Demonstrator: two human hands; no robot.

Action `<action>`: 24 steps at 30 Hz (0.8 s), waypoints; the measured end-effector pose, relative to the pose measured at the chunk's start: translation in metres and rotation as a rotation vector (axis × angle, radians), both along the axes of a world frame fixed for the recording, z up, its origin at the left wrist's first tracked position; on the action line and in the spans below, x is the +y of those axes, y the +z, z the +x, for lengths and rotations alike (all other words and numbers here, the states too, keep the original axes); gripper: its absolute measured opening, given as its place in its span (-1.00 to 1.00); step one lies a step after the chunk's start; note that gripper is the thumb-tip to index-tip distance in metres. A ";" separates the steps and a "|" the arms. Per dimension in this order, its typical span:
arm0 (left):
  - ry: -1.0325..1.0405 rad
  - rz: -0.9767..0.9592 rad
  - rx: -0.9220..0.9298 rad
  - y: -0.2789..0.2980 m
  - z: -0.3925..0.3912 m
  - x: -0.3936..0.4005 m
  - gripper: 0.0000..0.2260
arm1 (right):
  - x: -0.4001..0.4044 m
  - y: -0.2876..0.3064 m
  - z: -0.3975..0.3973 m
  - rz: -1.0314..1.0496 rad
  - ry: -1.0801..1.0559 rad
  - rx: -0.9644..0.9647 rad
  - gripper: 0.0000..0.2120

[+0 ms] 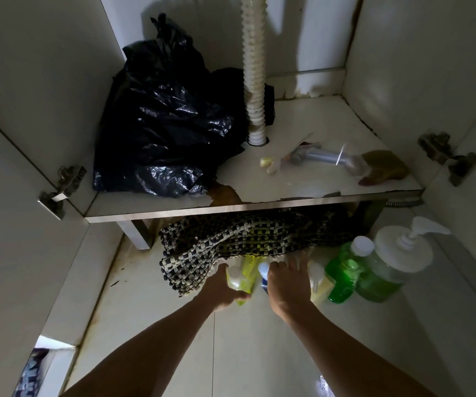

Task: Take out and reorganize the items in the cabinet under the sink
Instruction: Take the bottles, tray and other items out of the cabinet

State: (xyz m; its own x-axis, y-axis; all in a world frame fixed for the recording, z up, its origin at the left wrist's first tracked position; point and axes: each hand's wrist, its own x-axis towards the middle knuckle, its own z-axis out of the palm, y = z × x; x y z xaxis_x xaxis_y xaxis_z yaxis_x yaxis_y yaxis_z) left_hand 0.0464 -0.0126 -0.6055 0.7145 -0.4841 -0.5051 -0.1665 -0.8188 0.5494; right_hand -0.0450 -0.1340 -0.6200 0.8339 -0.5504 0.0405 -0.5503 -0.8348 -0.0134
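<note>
Two bare forearms reach across the pale floor [259, 339] toward the open cabinet under the sink. The left hand [224, 290] curls round a yellow-green bottle [238, 282] and grips it near its white top. The right hand [287, 285] lies with fingers spread over a blue-and-white bottle [263, 272]; whether it has actually closed on anything cannot be told in the dim light. Just beside that hand stand a pale yellow bottle [318, 285], a green bottle [343, 273] with a white cap and a large pump jar [388, 265] of green liquid, set close together at the right. Behind the hands a black-and-white woven cloth [231, 239] lies bunched on the floor, partly tucked under the cabinet's raised shelf [302, 184]. On the shelf, a crumpled black plastic bag [162, 124] fills the left side, a ribbed white drain hose [255, 81] drops through a hole near the middle, and a grey sprayer head [322, 156] lies on its side at the right beside a brownish object [385, 164]. Metal hinges [65, 184] sit on both side walls.
</note>
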 end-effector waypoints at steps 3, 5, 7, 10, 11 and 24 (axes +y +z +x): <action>-0.020 0.026 -0.008 0.009 0.003 0.001 -0.20 | -0.002 0.001 -0.001 -0.012 0.003 0.024 -0.71; -0.049 0.037 -0.010 0.010 0.004 0.002 -0.26 | -0.003 0.006 -0.001 0.042 0.018 0.051 -0.69; -0.069 0.046 -0.020 0.008 0.006 0.003 -0.27 | -0.002 0.010 -0.002 0.064 0.043 0.095 -0.64; -0.078 0.054 -0.035 0.004 0.007 0.004 -0.29 | 0.000 0.019 -0.002 0.079 0.078 0.090 -0.59; -0.082 0.056 -0.044 0.003 0.008 0.004 -0.29 | 0.000 0.021 -0.003 0.089 0.088 0.085 -0.58; -0.119 0.044 -0.039 -0.002 0.014 0.006 -0.28 | -0.012 0.021 0.014 0.215 0.031 -0.050 -0.76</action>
State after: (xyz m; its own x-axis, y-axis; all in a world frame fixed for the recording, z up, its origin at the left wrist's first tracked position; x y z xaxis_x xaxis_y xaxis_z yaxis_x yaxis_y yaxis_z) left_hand 0.0606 -0.0065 -0.6074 0.6727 -0.5448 -0.5007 -0.2849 -0.8152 0.5042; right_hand -0.0305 -0.1456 -0.5985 0.8506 -0.5248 -0.0330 -0.5184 -0.8264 -0.2197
